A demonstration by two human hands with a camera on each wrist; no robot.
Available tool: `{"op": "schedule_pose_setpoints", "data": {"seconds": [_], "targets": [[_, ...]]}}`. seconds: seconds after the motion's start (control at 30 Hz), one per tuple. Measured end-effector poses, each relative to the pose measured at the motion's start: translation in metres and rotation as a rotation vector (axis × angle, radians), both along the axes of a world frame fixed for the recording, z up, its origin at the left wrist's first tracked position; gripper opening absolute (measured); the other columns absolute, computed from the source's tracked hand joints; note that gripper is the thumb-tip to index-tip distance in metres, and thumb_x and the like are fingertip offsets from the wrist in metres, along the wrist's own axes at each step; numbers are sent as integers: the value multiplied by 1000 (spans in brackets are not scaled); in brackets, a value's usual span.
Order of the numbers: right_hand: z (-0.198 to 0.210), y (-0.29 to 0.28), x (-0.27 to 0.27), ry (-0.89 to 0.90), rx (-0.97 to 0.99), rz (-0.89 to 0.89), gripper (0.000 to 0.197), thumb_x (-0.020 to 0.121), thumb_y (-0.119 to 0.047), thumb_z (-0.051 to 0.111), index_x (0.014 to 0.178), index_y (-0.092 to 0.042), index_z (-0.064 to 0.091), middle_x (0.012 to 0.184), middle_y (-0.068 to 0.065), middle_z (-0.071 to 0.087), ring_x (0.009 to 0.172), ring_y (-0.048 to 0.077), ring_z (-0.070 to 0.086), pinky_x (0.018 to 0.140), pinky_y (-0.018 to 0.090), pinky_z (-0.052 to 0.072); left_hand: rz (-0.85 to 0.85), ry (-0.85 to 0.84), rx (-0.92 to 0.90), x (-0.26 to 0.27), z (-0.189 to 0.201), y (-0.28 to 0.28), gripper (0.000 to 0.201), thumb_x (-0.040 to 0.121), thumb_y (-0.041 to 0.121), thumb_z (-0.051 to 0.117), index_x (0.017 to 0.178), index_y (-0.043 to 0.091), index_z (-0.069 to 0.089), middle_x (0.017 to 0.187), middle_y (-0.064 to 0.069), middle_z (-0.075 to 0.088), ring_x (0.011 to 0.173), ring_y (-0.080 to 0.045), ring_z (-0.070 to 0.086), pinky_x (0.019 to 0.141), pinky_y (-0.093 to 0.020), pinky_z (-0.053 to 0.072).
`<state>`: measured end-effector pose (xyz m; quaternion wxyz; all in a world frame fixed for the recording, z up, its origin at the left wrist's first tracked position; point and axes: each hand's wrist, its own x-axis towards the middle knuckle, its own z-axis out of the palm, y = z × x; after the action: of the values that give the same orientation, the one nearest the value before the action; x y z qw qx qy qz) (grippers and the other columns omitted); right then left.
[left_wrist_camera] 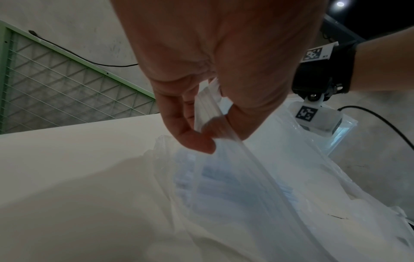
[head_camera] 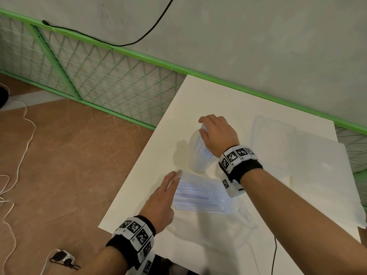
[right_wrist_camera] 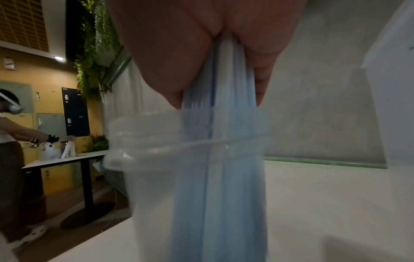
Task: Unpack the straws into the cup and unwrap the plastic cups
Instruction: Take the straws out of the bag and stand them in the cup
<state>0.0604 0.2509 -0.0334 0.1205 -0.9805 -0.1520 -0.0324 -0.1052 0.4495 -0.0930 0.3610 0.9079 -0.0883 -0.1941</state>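
Note:
A clear plastic cup (head_camera: 195,155) (right_wrist_camera: 179,159) stands on the white table (head_camera: 151,185). My right hand (head_camera: 214,133) (right_wrist_camera: 212,74) grips a bundle of wrapped straws (head_camera: 202,149) (right_wrist_camera: 219,177) from above, its lower end down inside the cup. A clear zip bag of straws (head_camera: 198,193) (left_wrist_camera: 235,186) lies on the table in front of the cup. My left hand (head_camera: 164,193) (left_wrist_camera: 201,124) pinches the bag's zip edge (left_wrist_camera: 208,109) at its left end and holds it raised.
More clear plastic packaging (head_camera: 278,139) lies at the table's far right. A green mesh fence (head_camera: 89,76) runs behind the table along the wall. Cables and a power strip (head_camera: 63,259) lie on the brown floor to the left. Another person (right_wrist_camera: 9,150) works at a distant table.

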Motion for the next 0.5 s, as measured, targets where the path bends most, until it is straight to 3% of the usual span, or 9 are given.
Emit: {"op": "schedule_pose_setpoints", "data": {"seconds": [0.13,0.2,0.27,0.33,0.4,0.5], "targets": [[10,3,-8,-49,-83,-38,42,99,-49,39,132,-26,51,142,-6,46,133,22,38,103,44,28,3,-5,-12,-1,1,-1,105,70,-14,44,153,40,8,156,25,0,106,-16,55,78,-21,47],[25,7,-23,-172,-2,-22,38,97,-42,37,125,-26,56,140,-5,49,132,22,39,100,44,26,-8,-19,3,-1,1,-1,107,68,-12,44,153,41,7,155,26,0,108,-16,53,76,-29,53],[38,14,-51,-251,177,90,33,87,-20,40,110,-18,64,118,1,63,111,28,57,88,42,38,-11,-20,39,-2,1,-1,108,66,-10,44,152,42,4,154,26,-2,109,-16,48,74,-36,56],[37,23,-92,-239,288,241,32,79,-7,38,93,-13,66,92,5,68,81,30,65,68,39,51,-13,-7,45,-2,0,-1,109,66,-8,46,152,42,1,154,26,-6,112,-18,44,78,-36,55],[24,33,-137,-46,234,327,30,79,-9,35,88,-15,63,84,4,65,71,30,63,56,40,52,-42,8,-15,-1,-3,0,110,65,-7,48,153,40,0,155,28,-11,124,-20,43,90,-32,51],[-21,35,-177,419,-76,264,31,88,-4,43,113,-14,58,109,6,61,95,32,60,71,42,51,-89,12,-115,1,-6,-4,113,66,-10,51,154,36,-3,157,28,-13,145,-11,25,106,-28,42]]}}
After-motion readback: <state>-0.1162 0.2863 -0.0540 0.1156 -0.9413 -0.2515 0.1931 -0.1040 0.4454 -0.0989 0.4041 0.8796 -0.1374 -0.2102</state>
